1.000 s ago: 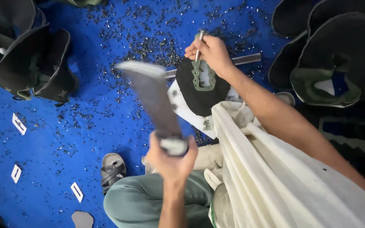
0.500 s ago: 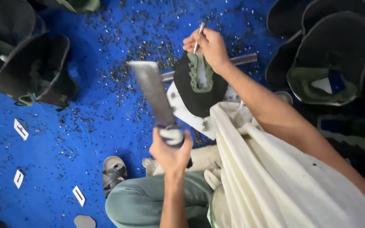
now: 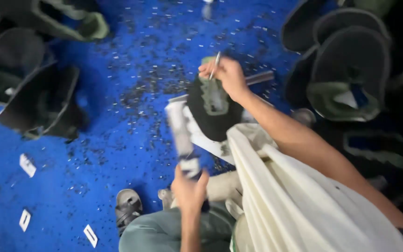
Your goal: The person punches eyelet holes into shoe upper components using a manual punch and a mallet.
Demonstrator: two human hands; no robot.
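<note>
Two hands at work: the left hand (image 3: 190, 189) grips a flat grey blade-like tool (image 3: 179, 135), now swung nearer the black cap-shaped piece (image 3: 213, 112), against which the right hand (image 3: 227, 74) pinches a thin metal pin (image 3: 216, 64).

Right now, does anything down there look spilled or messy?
Yes. Small dark and silvery bits lie scattered thickly over the blue floor, densest near the dark piece under the right hand. A few white tags are strewn at the left.
</note>
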